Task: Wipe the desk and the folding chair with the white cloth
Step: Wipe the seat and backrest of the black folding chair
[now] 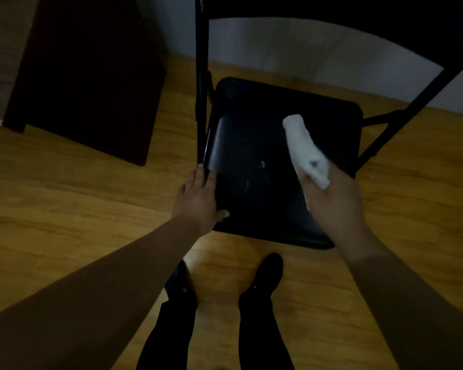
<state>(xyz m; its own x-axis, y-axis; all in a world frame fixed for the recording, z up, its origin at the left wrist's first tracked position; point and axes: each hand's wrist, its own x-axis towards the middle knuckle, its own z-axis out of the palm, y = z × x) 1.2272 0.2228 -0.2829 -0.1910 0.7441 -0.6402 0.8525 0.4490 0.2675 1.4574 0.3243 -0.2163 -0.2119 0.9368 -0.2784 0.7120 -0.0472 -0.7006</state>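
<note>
You are looking down at a yellow-brown wooden floor (64,209) in a dim room. A pale wall (278,46) runs along the far side. On the far left stands a dark brown wooden panel (86,70); you cannot tell if it is part of the desk.

The black folding chair (273,145) stands on the floor right in front of you, with its shiny seat flat and its back frame on the far side. A few small pale marks show on the seat.

Your left hand (198,198) rests on the near left edge of the seat, with the thumb lying on top of the seat and the fingers reaching along the left rim. Your right hand (329,198) grips the rolled white cloth (302,145), fingers curled round its near end. The far end of the cloth points away from you over the right side of the seat.

Your legs in black trousers (254,329) and your black shoes (270,268) are on the floor, near the front of the chair.
</note>
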